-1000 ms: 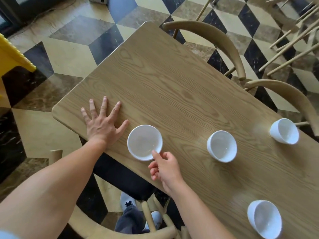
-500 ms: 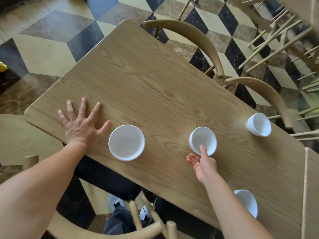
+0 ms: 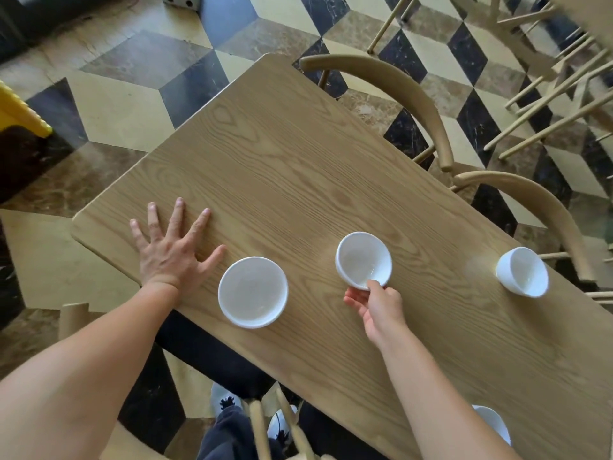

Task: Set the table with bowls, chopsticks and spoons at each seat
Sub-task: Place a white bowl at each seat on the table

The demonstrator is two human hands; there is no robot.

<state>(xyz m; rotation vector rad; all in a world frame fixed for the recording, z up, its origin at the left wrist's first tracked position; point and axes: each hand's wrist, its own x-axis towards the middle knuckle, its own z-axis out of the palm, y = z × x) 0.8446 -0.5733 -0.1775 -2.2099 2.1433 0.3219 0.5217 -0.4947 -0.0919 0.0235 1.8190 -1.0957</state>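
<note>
Head view: on the table [image 3: 298, 180], the middle bowl [image 3: 363, 260] could tip or skid toward the near edge if my thin rim pinch slips. My left hand [image 3: 169, 257] lies flat, fingers spread, beside the nearest bowl [image 3: 252, 292]. My right hand [image 3: 378, 303] pinches the middle bowl's near rim, thumb on top.

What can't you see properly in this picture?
Head view:
- Fourth bowl: mostly hidden behind the right arm.
- Middle bowl: the right hand covers its near edge, so whether it rests on the table is unclear.
- Yellow thing: cut off by the left edge.
- Near chair: mostly hidden under the table and cut by the bottom edge.
</note>
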